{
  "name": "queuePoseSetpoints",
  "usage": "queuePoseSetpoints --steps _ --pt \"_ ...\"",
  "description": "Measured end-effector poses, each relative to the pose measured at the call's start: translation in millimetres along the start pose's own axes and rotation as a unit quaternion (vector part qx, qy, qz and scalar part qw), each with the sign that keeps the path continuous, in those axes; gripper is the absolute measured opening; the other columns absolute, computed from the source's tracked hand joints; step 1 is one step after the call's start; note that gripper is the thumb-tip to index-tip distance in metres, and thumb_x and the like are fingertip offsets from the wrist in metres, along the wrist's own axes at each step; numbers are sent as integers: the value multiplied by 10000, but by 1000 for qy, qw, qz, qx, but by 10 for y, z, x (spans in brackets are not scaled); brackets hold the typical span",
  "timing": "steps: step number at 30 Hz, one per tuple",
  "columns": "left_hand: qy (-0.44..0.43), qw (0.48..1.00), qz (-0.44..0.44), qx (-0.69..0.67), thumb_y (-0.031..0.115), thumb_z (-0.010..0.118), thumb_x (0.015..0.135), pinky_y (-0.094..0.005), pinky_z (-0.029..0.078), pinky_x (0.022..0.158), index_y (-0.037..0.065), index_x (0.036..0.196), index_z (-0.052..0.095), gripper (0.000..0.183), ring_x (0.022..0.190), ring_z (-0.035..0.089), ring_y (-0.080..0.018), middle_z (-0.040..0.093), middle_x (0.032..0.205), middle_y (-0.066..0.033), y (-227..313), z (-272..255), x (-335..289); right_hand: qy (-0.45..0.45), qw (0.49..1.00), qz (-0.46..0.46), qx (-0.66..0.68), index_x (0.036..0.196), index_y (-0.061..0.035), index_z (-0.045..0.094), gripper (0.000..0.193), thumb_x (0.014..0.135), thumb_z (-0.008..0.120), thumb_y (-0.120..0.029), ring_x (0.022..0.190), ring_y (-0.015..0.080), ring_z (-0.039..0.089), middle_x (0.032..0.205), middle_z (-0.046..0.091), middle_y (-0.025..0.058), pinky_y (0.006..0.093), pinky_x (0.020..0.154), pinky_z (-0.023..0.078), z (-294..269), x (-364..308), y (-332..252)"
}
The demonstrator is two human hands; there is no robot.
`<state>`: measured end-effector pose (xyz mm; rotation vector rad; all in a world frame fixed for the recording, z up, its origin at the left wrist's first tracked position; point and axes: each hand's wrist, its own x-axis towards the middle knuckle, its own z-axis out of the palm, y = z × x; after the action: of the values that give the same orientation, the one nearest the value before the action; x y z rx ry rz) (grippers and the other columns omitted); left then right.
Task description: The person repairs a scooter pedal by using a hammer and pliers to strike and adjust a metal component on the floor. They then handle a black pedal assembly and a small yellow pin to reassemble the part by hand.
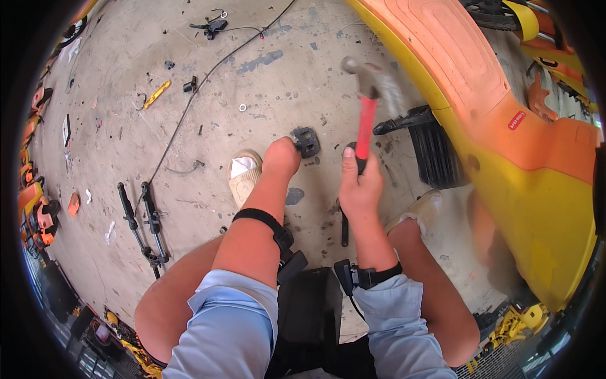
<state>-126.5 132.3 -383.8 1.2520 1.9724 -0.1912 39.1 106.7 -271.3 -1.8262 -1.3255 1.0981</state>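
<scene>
My right hand (361, 186) is closed round the black lower grip of a claw hammer (365, 123). The hammer stands raised, its red handle pointing away from me and its metal head smeared by motion. To the left, my left hand (281, 159) is a fist at the near side of a black bicycle pedal (308, 143). Its fingers wrap round the pedal's end, so what they grip there is partly hidden. The pedal is low, just above or on the concrete floor (265, 95); I cannot tell which.
An orange and yellow vehicle body (492, 126) with a black ridged part (439, 155) stands close on the right. At left lie two shock absorbers (142, 224) and a long black cable (189, 104). A yellow bar (157, 94) and a brake lever (211, 28) lie farther off.
</scene>
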Motion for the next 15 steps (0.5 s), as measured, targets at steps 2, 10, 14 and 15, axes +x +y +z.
queuePoseSetpoints --steps 2,10,14,15 --pt "6 1000 -6 -1 179 655 858 -450 540 865 9 966 673 203 1008 660 -381 692 1033 -221 -23 28 -10 30 996 0 82 1079 20 572 293 957 627 -241 649 261 619 764 634 177 384 640 491 22 -152 148" --pt "-3 1000 -22 -18 160 647 863 -450 531 897 29 1035 668 217 1059 644 -374 681 1094 -208 59 28 -21 -15 994 109 -6 877 16 579 343 960 608 -316 613 302 589 692 603 175 409 630 473 257 -170 293" --pt "-10 999 -32 -19 143 629 871 -446 533 896 24 1049 657 215 1058 644 -378 681 1097 -208 7 10 -44 16 989 52 140 901 1 561 327 984 593 -313 578 135 508 677 558 49 326 558 424 54 -46 -182" --pt "-9 999 -32 -19 143 629 871 -446 533 896 24 1049 657 215 1058 644 -378 681 1097 -208 24 30 -50 35 978 22 205 862 -24 534 321 1006 562 -309 543 85 475 658 519 -13 298 511 393 34 -81 -177"
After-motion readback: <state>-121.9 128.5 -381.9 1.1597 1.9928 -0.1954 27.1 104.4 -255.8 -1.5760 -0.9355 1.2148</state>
